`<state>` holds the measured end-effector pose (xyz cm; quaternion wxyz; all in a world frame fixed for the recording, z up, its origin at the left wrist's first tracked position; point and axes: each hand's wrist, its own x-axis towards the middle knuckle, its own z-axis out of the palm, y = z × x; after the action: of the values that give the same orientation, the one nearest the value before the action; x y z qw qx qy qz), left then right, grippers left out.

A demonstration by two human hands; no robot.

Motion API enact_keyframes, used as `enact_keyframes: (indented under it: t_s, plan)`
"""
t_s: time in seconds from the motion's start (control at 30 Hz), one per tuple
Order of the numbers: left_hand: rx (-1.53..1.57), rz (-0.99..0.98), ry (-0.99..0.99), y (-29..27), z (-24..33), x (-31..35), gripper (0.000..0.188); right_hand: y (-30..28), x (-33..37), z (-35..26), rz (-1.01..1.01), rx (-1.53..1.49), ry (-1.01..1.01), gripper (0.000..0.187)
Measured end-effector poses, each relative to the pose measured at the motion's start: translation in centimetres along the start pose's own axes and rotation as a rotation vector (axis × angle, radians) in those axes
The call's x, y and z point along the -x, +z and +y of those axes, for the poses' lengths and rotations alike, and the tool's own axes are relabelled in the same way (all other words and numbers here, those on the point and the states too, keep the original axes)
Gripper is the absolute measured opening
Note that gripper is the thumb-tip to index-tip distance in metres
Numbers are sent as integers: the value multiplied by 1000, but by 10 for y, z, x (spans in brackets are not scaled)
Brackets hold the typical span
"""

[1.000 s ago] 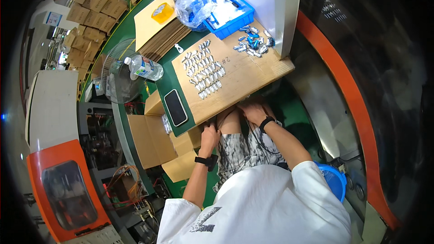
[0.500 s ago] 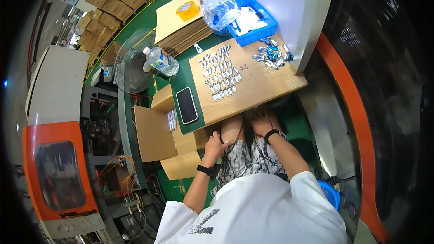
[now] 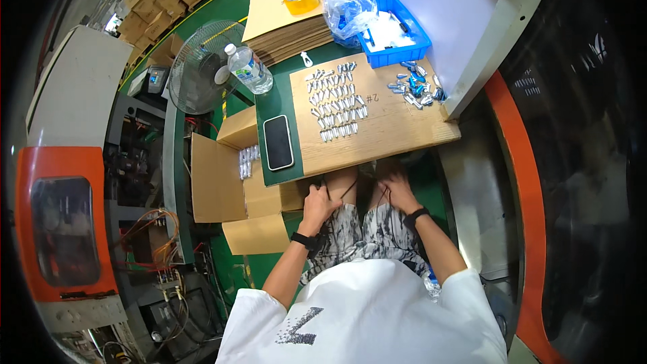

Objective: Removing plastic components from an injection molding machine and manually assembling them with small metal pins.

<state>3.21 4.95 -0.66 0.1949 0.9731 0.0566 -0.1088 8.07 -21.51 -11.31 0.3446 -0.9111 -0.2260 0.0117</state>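
Note:
Both my hands rest on my legs below the near edge of the table. My left hand [image 3: 319, 206] lies on my left thigh by the hem of the patterned shorts [image 3: 335, 231], its fingers loosely bent and apart. My right hand [image 3: 398, 193] reaches over my right knee, fingers stretched forward and partly in shadow under the tabletop. Thin dark cords show beside both hands; I cannot tell whether they are held. On the cardboard sheet [image 3: 404, 133] above, small silver metal parts [image 3: 337, 102] lie in rows. A loose heap of silver and blue parts [image 3: 418, 85] sits to their right.
A phone [image 3: 278, 143] and a water bottle [image 3: 251, 71] occupy the table's left side. Behind are stacked cardboard [image 3: 280, 17] with yellow tape [image 3: 301, 1], and a blue bin [image 3: 397, 56]. An open carton [image 3: 216, 185] stands lower left, a fan [image 3: 202, 71] beyond it. A pale panel [image 3: 465, 20] borders the right.
The view has shifted slightly. My left hand has drawn its fingers in closer on the thigh; my right hand has turned a little on the knee. The parts on the table have not moved.

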Motion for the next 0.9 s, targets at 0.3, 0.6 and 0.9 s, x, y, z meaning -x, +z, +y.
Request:
enact_keyframes:
  t_s: [0.3, 0.6, 0.9]
  plan:
    - [154, 127, 10, 15, -16, 41, 55, -11, 60, -48, 37, -137, -62, 24]
    - [476, 49, -229, 18, -63, 51, 29, -10, 54, -52, -1, -124, -28, 22]
    - [371, 75, -305, 21, -70, 57, 46, -9, 54, -57, 40, -42, -42, 25]
